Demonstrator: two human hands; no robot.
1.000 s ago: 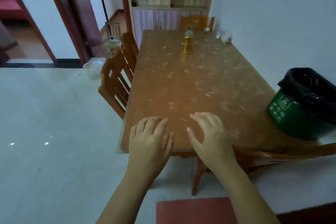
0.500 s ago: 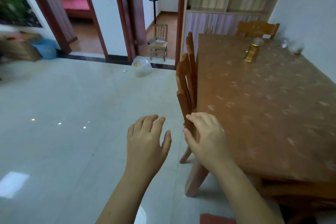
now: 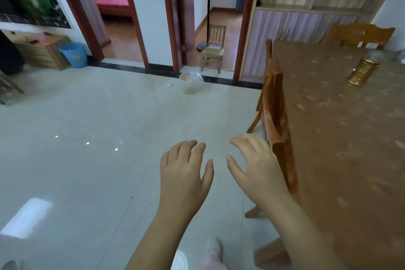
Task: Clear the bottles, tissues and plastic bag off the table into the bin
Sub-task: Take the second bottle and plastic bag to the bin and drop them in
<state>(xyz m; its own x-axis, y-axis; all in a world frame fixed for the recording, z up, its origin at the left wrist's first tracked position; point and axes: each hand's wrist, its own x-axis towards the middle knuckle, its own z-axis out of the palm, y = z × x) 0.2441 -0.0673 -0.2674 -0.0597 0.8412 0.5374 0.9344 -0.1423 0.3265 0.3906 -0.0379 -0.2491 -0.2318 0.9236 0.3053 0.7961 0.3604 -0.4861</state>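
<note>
Hands empty, left hand (image 3: 184,173) and right hand (image 3: 256,171) both loosely spread over the floor (image 3: 109,138), the right just beside the chair (image 3: 276,120) back. Worth rounding the chair before reaching, then gripping the bottle (image 3: 363,70) round its middle. Bottle standing near the far end of the table (image 3: 339,149), well apart, ahead and right of both hands.

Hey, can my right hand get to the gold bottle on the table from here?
Probably not. The right hand hovers over the floor beside the chair, while the bottle stands near the far end of the table. Stepping closer looks needed.
</note>
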